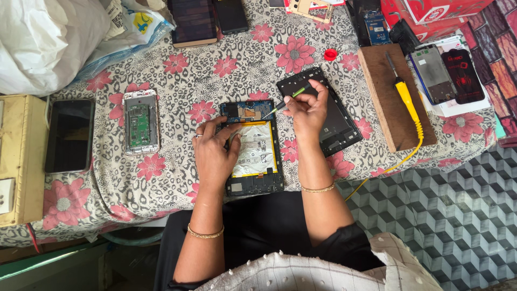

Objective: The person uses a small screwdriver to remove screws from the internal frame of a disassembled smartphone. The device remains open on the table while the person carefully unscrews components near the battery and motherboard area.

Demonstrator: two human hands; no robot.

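An opened tablet lies face down on the flowered cloth, its white battery and circuit boards exposed. My left hand rests on its left edge, fingers spread over the battery's corner, pinning it. My right hand grips a small screwdriver with a green handle; its tip touches the board near the tablet's top right. The tablet's black back cover lies just right of it, partly under my right hand.
A soldering iron with a yellow handle lies on a wooden board at right. An opened phone and a dark phone lie at left. More phones and parts and a red cap sit further back.
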